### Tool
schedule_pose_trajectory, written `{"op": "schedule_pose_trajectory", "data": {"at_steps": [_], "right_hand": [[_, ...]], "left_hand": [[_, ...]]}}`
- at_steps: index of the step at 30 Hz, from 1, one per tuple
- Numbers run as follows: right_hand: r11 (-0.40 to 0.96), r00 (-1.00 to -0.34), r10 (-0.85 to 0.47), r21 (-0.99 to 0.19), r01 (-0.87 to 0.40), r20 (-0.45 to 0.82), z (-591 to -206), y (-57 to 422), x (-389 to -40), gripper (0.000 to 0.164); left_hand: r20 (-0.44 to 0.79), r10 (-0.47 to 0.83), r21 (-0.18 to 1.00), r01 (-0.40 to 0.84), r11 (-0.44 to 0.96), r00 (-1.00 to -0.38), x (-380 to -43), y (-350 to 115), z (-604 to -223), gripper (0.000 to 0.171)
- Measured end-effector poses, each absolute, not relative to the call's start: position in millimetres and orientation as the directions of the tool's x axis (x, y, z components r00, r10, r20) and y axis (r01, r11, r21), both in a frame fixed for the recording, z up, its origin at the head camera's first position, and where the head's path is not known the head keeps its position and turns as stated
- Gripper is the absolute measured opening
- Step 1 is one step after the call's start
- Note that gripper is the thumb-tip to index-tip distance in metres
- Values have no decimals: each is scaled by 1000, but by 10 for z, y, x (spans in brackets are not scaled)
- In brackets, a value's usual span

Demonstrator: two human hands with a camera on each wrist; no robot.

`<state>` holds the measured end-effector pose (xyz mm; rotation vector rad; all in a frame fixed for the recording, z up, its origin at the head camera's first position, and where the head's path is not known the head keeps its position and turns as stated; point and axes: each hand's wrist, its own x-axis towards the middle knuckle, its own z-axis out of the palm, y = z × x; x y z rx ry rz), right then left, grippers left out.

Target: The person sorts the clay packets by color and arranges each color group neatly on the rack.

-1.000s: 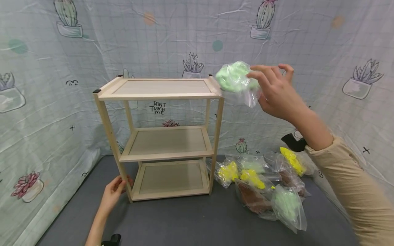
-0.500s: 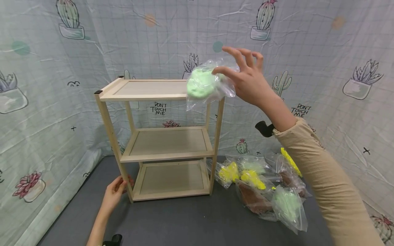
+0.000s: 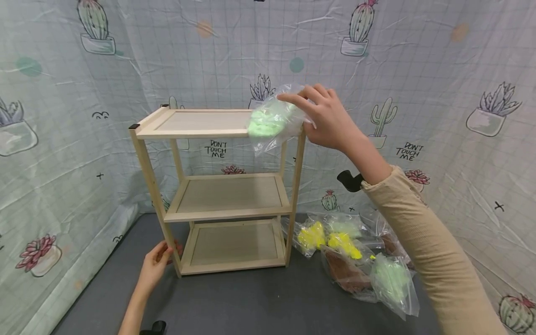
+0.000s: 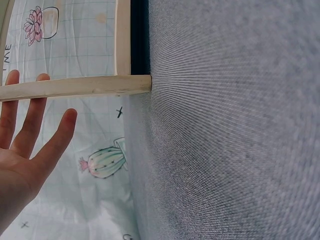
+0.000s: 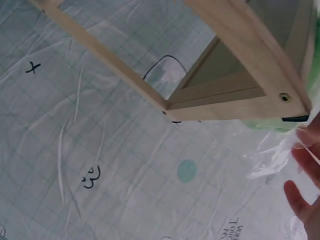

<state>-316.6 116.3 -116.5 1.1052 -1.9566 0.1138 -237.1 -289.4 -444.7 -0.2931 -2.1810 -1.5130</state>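
Note:
A three-tier wooden shelf (image 3: 215, 215) stands on the grey surface. My left hand (image 3: 155, 264) holds its front left post low down; in the left wrist view, fingers (image 4: 35, 117) pass behind the post. Over the right end of the top tier, my right hand (image 3: 324, 116) pinches a clear plastic bag of light green, clay-like stuff (image 3: 265, 122). The bag overlaps the tier's front edge, and I cannot tell whether it rests on the wood. In the right wrist view, part of the clear bag (image 5: 270, 152) shows beside the shelf's upper corner, near the fingertips.
Right of the shelf lies a pile of clear bags: yellow pieces (image 3: 311, 236), a brown lump (image 3: 345, 272) and a light green lump (image 3: 391, 278). My right sleeve (image 3: 423, 242) covers part of the pile. A cactus-print cloth (image 3: 452, 93) hangs behind and at the sides.
My right hand has carried the green bag leftward from beside the shelf to over its top right end, then lowered it slightly. The left hand stays at the post.

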Motion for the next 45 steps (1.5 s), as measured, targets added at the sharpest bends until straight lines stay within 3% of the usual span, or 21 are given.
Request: {"op": "schedule_pose_trajectory", "data": {"at_steps": [6,10,12,20,29,37,45], "right_hand": [[663,-382,-668,279,-694,638,-1216,1173,-2942,64],[767,-531,-591,218,-604,607,-1265,1060,-2802,81],[810,-563,-536,196,-553,629,-1298,991,-2765,81],[842,-459,-453,197,-503,764,-1420,777,-2771,61],[846,-532,-491,232,-480,690,-1429,632,-2759,46],[851,-640,-493,172,-497,590,-1444,427,-2808,51],[831,-625,-499,126,-542,600,-1540,199,-2883,56]], "left_hand": [[486,-85,824,424,377,-870,-2364,-2905,-4431,18],[484,-90,825,420,378,-870,-2364,-2901,-4433,18],[484,-88,826,422,373,-871,-2368,-2896,-4438,18],[484,-82,828,426,364,-871,-2374,-2895,-4464,18],[486,-48,830,444,338,-872,-2371,-2918,-4457,19],[476,-50,836,434,337,-878,-2360,-2913,-4442,20],[485,-45,829,443,342,-873,-2346,-2894,-4434,22]]}}
